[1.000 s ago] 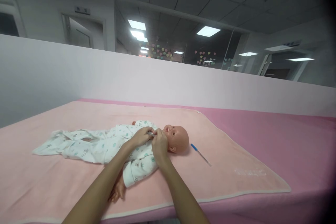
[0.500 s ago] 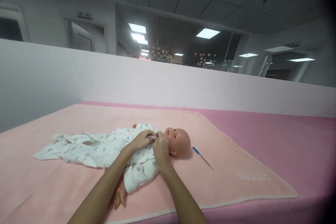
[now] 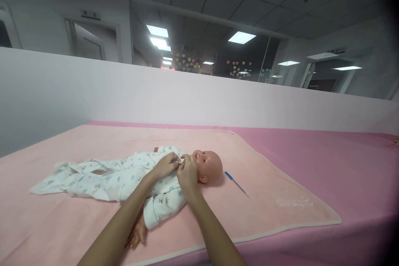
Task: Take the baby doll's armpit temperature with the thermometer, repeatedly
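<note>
Where the doll (image 3: 209, 166) lies face-up on the blanket (image 3: 264, 183), pen (image 3: 237, 183) near its head: left hand (image 3: 166, 165) and right hand (image 3: 188, 173), each grip pinching the romper collar (image 3: 180, 159) under its chin.

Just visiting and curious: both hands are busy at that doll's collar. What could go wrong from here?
Both the left hand and right hand pinch the romper right under the chin of the doll, so the fabric might slip. The blue-tipped stick lies loose beside its head; a forearm could knock it away.
</note>
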Tool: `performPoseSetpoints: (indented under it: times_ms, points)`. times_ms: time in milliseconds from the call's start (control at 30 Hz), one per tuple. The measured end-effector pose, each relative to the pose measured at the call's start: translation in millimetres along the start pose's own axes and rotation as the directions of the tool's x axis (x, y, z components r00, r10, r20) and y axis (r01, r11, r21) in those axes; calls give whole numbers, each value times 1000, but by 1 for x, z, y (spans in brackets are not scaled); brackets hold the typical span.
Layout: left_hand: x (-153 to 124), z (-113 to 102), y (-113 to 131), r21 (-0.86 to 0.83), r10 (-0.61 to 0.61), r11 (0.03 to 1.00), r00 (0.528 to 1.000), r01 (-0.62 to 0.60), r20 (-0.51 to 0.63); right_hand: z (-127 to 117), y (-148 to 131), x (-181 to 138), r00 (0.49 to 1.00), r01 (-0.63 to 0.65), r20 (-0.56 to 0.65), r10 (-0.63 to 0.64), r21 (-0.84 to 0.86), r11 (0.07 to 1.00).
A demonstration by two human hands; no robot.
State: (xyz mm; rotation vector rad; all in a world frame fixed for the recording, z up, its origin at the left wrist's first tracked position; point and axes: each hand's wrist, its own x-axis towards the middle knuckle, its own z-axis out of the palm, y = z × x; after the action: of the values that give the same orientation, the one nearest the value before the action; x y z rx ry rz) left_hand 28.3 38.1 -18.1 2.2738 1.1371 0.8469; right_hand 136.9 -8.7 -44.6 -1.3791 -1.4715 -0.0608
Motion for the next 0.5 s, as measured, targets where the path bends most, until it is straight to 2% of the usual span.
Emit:
performPoseSetpoints:
  times_ms: [133,300,500]
  points:
    - [2,1,-3,-37,-12,999,999,11,-32,-3,-8,-4,998,-6,60,11,-86,996]
    - [2,0,-5,-14,37,999,998,-38,-41,-4,-10,-4,992,-13,122,32,-153,988]
    - [-1,-1,2,3,17,1000,998,-17,-59,-3,-6,-2,993,-40,103,57,-156,987]
